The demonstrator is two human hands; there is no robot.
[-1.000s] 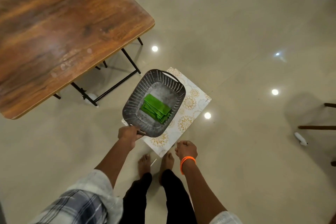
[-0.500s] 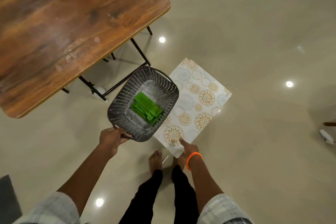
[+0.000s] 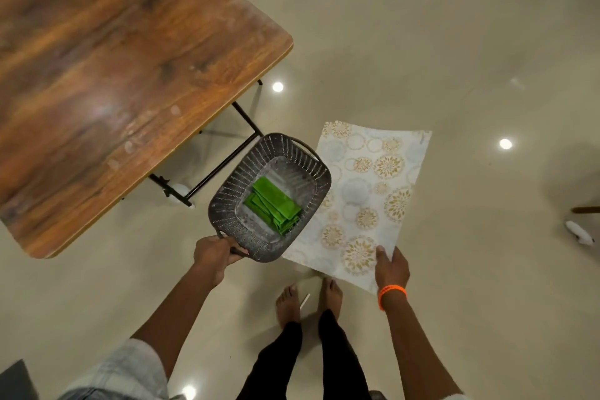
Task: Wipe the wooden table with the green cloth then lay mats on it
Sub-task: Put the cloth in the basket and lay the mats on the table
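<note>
The wooden table (image 3: 107,75) fills the upper left, its top bare with a few pale smudges. My left hand (image 3: 216,253) grips the near handle of a dark grey woven basket (image 3: 227,201), held off the floor beside the table's corner. A folded green cloth (image 3: 272,206) lies inside the basket. My right hand (image 3: 391,266), with an orange band at the wrist, holds the near corner of a white mat with gold and blue circles (image 3: 370,191), which spreads out to the right of the basket and partly under it.
Black metal table legs (image 3: 207,178) stand just behind the basket. My bare feet (image 3: 308,299) are on the glossy beige floor, a small white stick between them. A chair leg with a white foot (image 3: 579,232) shows at the right edge.
The mat has come up from under the basket and swung out to the right in my right hand. The basket stays in my left hand, and the table looks closer.
</note>
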